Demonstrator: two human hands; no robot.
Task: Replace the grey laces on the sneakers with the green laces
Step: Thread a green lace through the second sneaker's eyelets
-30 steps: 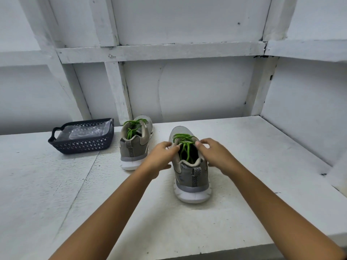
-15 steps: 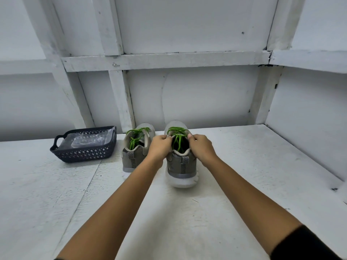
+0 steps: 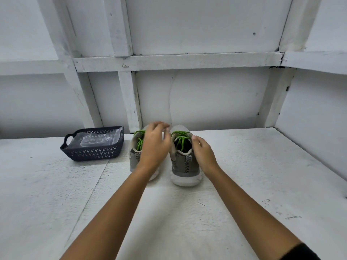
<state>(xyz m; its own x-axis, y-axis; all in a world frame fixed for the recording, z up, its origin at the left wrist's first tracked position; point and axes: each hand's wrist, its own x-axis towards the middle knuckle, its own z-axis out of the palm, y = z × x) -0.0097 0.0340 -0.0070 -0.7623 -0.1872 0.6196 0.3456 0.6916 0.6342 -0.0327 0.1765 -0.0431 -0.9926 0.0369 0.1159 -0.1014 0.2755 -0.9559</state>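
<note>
Head view shows your left hand [image 3: 154, 147] blurred, fingers loosely spread and holding nothing, over the left sneaker [image 3: 135, 158]; your right hand [image 3: 203, 154] lies relaxed against the right sneaker [image 3: 185, 166]. Both sneakers stand side by side on the far table [image 3: 262, 166], green laces [image 3: 181, 137] threaded, with the basket [image 3: 90, 152] to their left

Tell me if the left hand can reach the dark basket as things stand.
Probably yes: the left hand hovers open above the left sneaker, and nothing stands between it and the basket.
</note>
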